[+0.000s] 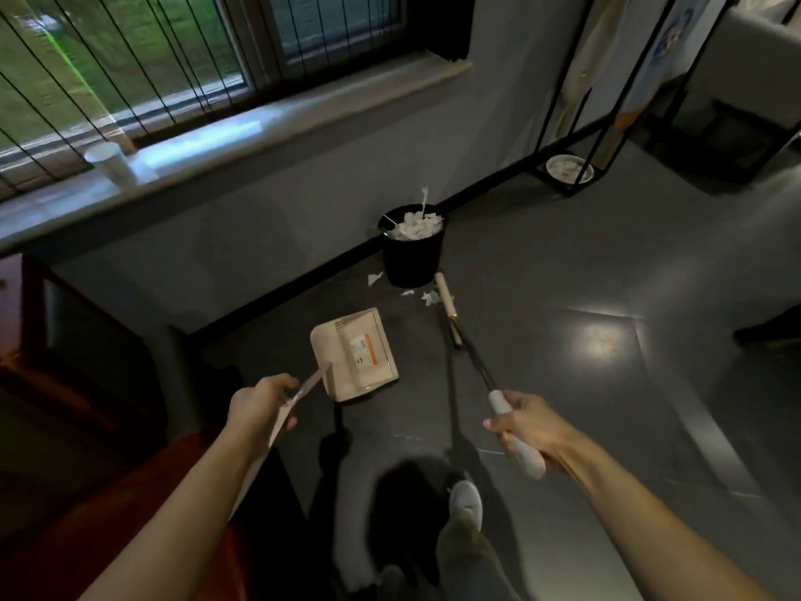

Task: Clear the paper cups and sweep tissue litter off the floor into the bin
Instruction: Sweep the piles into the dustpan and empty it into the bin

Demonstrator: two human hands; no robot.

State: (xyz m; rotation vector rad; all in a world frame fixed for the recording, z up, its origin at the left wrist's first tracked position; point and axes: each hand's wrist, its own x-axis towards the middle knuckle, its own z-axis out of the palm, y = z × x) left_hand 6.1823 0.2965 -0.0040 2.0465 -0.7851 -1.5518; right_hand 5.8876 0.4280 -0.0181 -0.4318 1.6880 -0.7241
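Paper cup point(110, 164) is left on the sill point(303, 119), far ahead and left of the left hand point(260, 403), which is closed round the dustpan point(355, 353) handle. Tissue scraps point(429, 297) lie ahead between the hands, at the foot of the bin point(411, 258). The broom point(446, 303), gripped by the right hand point(526, 427), is best drawn leftward in short strokes, the pan lip pressed flat beside them.

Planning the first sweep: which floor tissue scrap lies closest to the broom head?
The rightmost scrap, right beside the broom head; the other two lie farther left, before the bin.
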